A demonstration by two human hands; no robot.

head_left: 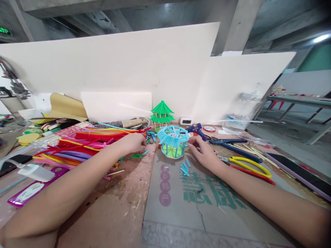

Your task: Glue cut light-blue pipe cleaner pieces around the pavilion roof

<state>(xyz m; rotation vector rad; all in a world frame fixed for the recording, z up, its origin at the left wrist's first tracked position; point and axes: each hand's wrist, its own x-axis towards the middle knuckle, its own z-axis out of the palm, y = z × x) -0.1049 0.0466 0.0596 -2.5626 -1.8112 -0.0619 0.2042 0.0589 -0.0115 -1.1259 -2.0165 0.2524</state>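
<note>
A small pavilion model (pixel 173 142) stands upright on the board in front of me, with light blue pipe-cleaner roof strips, blue posts and a green floor. My right hand (pixel 203 151) is closed at its right edge, thumb and fingertips meeting the frame. To the left, my left hand (pixel 136 142) is pinched low over loose cut pieces; a short blue pipe-cleaner piece (pixel 146 152) shows by its fingertips, and I cannot make out what lies between them. Several short blue pieces (pixel 184 168) lie before the model. Behind it rises a green tiered-roof model (pixel 162 115).
Bundled coloured pipe cleaners (pixel 77 144) cover the left side. A blue glue gun (pixel 198 130), blue-handled pliers (pixel 230 142), yellow-and-red-handled pliers (pixel 250 163), wooden sticks (pixel 263 156) and a phone (pixel 301 174) lie right. A small digital clock (pixel 186 121) stands by the white panel (pixel 144 65).
</note>
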